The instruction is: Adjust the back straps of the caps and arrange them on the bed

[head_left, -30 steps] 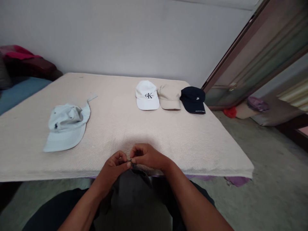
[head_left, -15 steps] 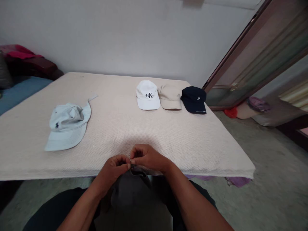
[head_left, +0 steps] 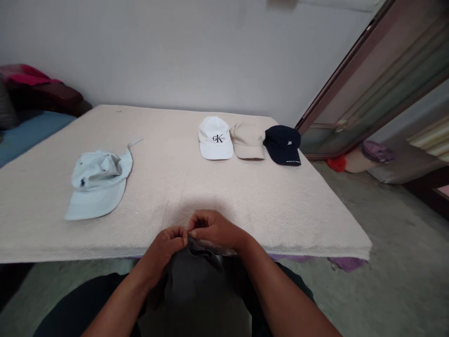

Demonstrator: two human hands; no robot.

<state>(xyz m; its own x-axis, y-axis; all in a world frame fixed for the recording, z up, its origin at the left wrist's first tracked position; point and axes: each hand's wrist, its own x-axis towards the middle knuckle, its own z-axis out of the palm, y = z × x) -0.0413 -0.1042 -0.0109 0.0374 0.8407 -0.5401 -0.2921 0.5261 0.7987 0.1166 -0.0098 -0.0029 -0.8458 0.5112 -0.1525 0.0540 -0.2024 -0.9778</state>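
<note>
At the table's front edge, my left hand [head_left: 168,245] and my right hand [head_left: 214,228] are pinched together on a dark grey fabric item [head_left: 199,276], which hangs down over my lap. Its full shape cannot be made out in the shadow. To the left lies a pale blue cap [head_left: 100,185] with a loose back strap and a crumpled crown. Towards the back right a white cap [head_left: 214,139] with black letters, a beige cap [head_left: 248,141] and a navy cap [head_left: 283,145] stand side by side, brims facing me.
A cream textured cloth covers the table [head_left: 168,164], which meets a grey wall at the back. At the left is a blue-covered seat [head_left: 35,131] with pink fabric behind. On the right are a door frame and items on the floor.
Both hands have shifted very slightly to the left, still pinching the dark fabric. The caps have not moved.
</note>
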